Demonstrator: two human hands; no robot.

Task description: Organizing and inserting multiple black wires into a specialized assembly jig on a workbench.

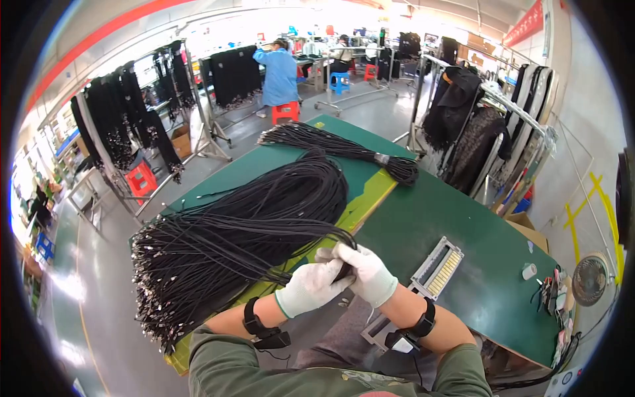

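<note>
Cords, black, in quantity: laid as a broad heap across the left part of a green worktop, their metal-tipped ends gathered at the left edge and their bend turned toward the far side. Held cords: several strands led from the heap, curved over near its right side and gripped between two white-gloved hands; the exact count cannot be told. Left hand: fingers curled almost closed, strands pinched at the tips. Right hand: set against the left, fingers and thumb likewise drawn together on the same strands. Wristbands, black: one strapped on each forearm. Second bundle, black: laid along the far edge, bound near its right end by a pale tie. Strip, yellow: run across the worktop, partly covered by the heap. Metal frame: placed to the right of the hands, fitted with a row of pale yellow pieces. Roll, small, white, and hand tools: kept at the right edge. Fan: stationed beyond that edge.
</note>
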